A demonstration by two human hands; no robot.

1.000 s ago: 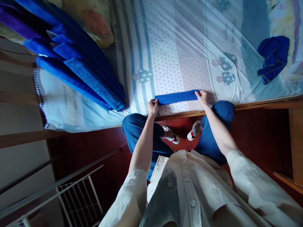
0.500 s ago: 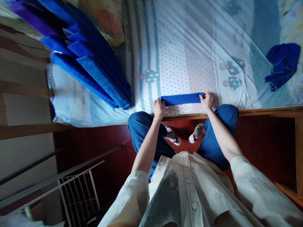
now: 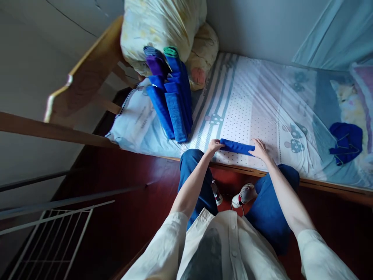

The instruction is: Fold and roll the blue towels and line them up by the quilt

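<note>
A narrow strip of folded blue cloth point(image 3: 237, 146) lies near the front edge of the bed. My left hand point(image 3: 215, 146) pinches its left end, the fingertips curled over the fabric. At the other end my right hand point(image 3: 260, 149) grips the cloth between thumb and fingers, the thumb towards me. To the left stands a bundle of long folded blue cloths point(image 3: 176, 112), with a purple one point(image 3: 155, 65) and a green-ended roll point(image 3: 171, 51) at its far end. A crumpled blue cloth point(image 3: 346, 143) with thin light edging rests at the right.
A patterned sheet point(image 3: 262, 97) covers the mattress. Pillows or bedding point(image 3: 163, 31) are heaped at the far left beside a wooden bed end point(image 3: 87, 74). A white metal rack point(image 3: 55, 241) stands at the lower left. My knees touch or nearly touch the bed's wooden edge point(image 3: 233, 169).
My view has swung up and to the left, showing the wall and bed end. The cloth strip looks narrower and shorter and now slants down to the right; my hands are closer together.
</note>
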